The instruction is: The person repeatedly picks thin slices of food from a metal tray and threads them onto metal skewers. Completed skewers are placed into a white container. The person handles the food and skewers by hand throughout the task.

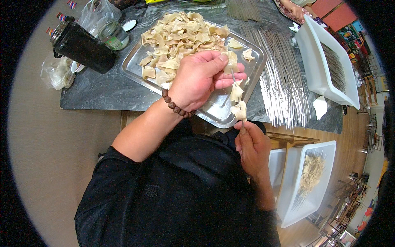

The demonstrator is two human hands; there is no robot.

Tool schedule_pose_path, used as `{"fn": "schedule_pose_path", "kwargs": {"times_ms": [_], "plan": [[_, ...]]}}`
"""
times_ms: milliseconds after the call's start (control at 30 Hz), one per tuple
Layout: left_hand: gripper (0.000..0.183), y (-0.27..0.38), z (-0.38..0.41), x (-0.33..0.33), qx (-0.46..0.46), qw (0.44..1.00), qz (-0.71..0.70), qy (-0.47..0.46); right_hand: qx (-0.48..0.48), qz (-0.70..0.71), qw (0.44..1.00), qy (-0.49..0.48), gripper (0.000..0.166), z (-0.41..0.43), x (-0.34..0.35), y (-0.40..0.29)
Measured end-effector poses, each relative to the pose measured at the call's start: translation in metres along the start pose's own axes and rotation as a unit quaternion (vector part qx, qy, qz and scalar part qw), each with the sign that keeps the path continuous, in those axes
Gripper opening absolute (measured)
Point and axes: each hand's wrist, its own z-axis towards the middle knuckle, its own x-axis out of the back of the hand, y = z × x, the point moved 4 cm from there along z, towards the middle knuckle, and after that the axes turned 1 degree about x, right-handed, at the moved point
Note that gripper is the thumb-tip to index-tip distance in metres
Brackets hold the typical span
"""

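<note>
My left hand, with a brown bead bracelet at the wrist, pinches a pale flat food piece between thumb and fingers over the metal tray. The tip of a thin metal skewer meets this piece; whether it is pierced through I cannot tell. Several similar pieces are threaded lower on the skewer, one just above my right hand, which grips the skewer's lower end. The rectangular metal tray holds a large heap of pale food pieces, with a few loose ones at its right side.
Many bare metal skewers lie right of the tray. A white plastic bin with skewers stands beyond; another bin at lower right holds loaded skewers. A black bottle and a glass jar stand left. Another person's hand is at top right.
</note>
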Motion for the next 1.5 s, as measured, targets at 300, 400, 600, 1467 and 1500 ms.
{"fn": "schedule_pose_path", "kwargs": {"times_ms": [300, 400, 600, 1467, 1500], "plan": [[0.027, 0.000, -0.004, -0.004, -0.054, 0.988, 0.134, 0.062, -0.057, -0.012, 0.998, -0.017, 0.021, -0.003, 0.003, -0.003], [0.025, -0.002, -0.004, -0.002, -0.109, 0.973, 0.187, 0.084, -0.057, 0.000, 0.998, -0.016, 0.021, -0.005, 0.002, -0.003], [0.023, 0.002, -0.011, -0.006, -0.166, 0.918, 0.347, 0.101, -0.014, 0.028, 1.000, 0.000, 0.022, 0.003, 0.000, -0.005], [0.025, -0.038, -0.014, -0.022, 0.062, 0.998, 0.017, -0.023, -0.018, 0.083, 0.996, 0.002, 0.024, 0.012, -0.001, 0.001], [0.025, -0.037, -0.014, -0.023, 0.058, 0.998, 0.033, -0.018, -0.011, 0.087, 0.996, 0.003, 0.024, 0.012, -0.002, 0.000]]}}
